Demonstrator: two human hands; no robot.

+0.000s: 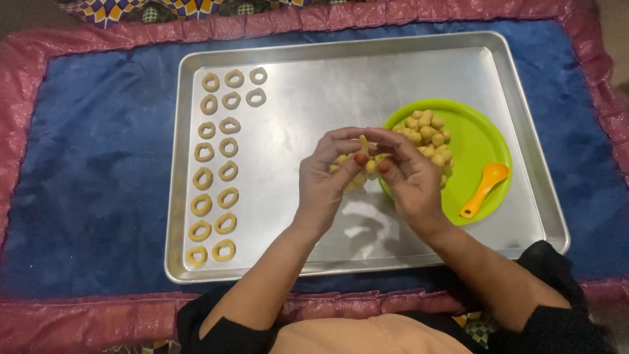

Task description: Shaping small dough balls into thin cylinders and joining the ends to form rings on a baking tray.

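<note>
both hands (363, 172) on dough piece (362, 145), dough balls (427, 132) in green plate (481, 137)

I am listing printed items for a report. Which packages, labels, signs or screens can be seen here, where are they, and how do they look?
None: no package, label, sign or screen is in view.
What is there is unmarked: a metal baking tray, a round green plate and an orange spoon.
</note>
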